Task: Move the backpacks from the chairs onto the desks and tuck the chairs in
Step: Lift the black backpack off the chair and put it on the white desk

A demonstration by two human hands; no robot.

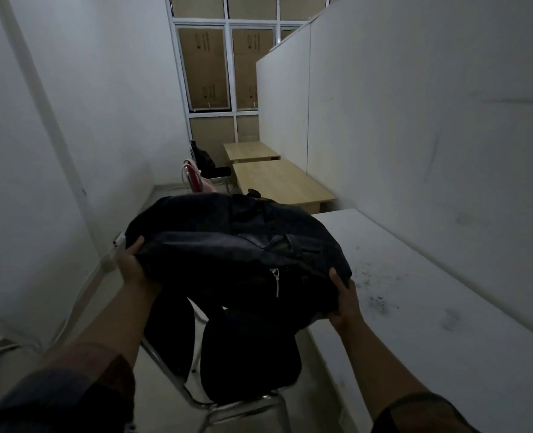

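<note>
bare white desk (446, 307) right, partition (430, 120) behind, chair (249, 354) below

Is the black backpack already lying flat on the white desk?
No, both hands, left and right, hold the black backpack up above the chair, beside the white desk.

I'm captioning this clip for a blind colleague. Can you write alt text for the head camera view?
A person's left hand and right hand hold a dark backpack by its sides above a black chair, beside a white desk on the right. Farther down the narrow room stand two wooden desks and more chairs holding bags.
</note>
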